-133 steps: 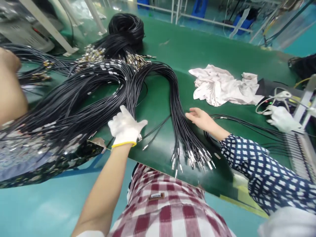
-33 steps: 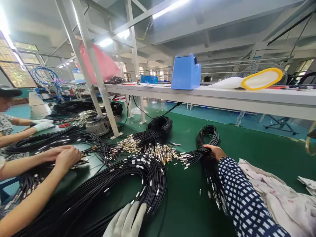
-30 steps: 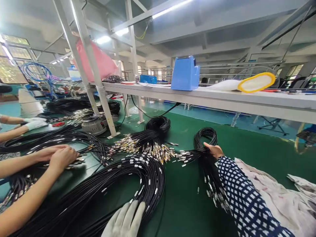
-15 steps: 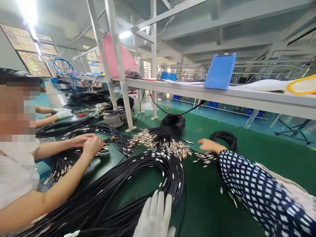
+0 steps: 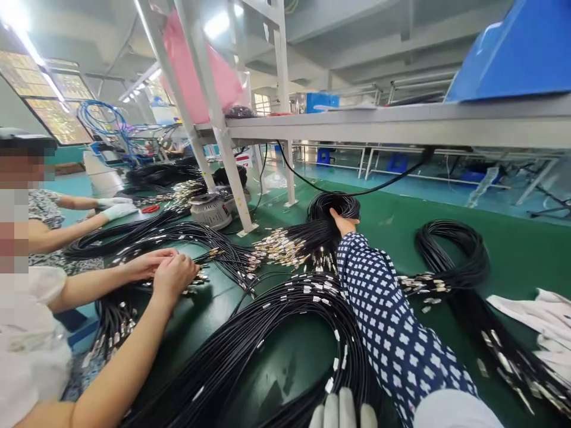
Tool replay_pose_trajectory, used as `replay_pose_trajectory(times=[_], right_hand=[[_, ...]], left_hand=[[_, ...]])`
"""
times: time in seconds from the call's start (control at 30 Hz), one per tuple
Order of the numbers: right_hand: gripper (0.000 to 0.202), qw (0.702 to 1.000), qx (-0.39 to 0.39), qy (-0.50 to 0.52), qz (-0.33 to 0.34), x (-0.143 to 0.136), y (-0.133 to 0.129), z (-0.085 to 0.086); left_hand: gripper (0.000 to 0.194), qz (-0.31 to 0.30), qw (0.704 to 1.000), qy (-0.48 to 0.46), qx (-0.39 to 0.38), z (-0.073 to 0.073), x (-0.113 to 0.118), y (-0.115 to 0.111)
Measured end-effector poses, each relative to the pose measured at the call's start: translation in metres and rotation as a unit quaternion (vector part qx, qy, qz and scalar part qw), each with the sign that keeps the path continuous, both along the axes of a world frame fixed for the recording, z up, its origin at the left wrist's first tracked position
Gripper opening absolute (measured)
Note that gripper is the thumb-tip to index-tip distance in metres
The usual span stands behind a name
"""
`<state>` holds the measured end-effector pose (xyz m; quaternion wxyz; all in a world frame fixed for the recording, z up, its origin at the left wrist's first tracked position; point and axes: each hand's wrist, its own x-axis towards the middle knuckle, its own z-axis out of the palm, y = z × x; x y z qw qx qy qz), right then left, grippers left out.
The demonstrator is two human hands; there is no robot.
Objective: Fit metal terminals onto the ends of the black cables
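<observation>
My right hand (image 5: 344, 223), bare below a dark blue patterned sleeve, is closed on the near edge of a coil of black cables (image 5: 319, 207); its thumb shows and most fingers are hidden. Metal-tipped cable ends (image 5: 285, 246) fan out in front of that coil. At the bottom edge, my left hand (image 5: 341, 410) wears a whitish glove. Only its fingers show, stretched out over a large curved bundle of black cables (image 5: 267, 312) with white labels. To the right of my sleeve lies a second coil of black cables (image 5: 464, 255) with metal ends.
A co-worker's bare hands (image 5: 173, 273) are together over cable ends at the left. Farther back, another person's gloved hands (image 5: 118, 208) rest near cables. A white shelf frame (image 5: 232, 172) stands on the green table (image 5: 392, 208), with a grey round device (image 5: 212, 211) beside it. Crumpled white fabric (image 5: 535, 321) lies at right.
My right hand has moved left and away from me, from beside the right coil to the middle coil, and closed on it. My left hand sits lower in view. The view has shifted.
</observation>
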<state>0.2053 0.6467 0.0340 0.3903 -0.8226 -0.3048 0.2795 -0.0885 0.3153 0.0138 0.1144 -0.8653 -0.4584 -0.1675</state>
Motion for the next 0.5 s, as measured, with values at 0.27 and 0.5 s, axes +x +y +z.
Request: replay_pose_trajectory(times=[0.27,0.5], right_hand=[[0.038,0.998,0.008,0.027,-0.063,0.004,0.013,0.007],[0.037,0.968,0.149,0.159,-0.124,0.003,0.014,0.027]], left_hand=[[0.059,0.115,0.987,-0.111,0.011,0.075,-0.121,0.125],[0.045,-0.003,0.988,-0.156,0.007,0.022,-0.075,0.109]])
